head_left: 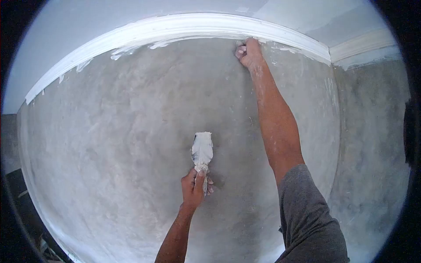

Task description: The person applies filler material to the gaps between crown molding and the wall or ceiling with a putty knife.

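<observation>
My left hand (193,188) is wrapped around the handle of a putty knife (202,148), held upright in front of the wall. White paste coats its blade and the neck near my thumb. High up, my right hand (250,52) is raised to the lower edge of the white cornice (175,27). Its fingers are curled closed, smudged with white; what they hold, if anything, is hidden. Uneven white paste (125,51) runs along the joint under the cornice, left of my right hand.
The grey plastered wall (109,131) spans most of the view and meets a side wall (372,131) at the right corner. The ceiling (144,13) lies above the cornice. Dark, indistinct items (46,245) show at the lower left.
</observation>
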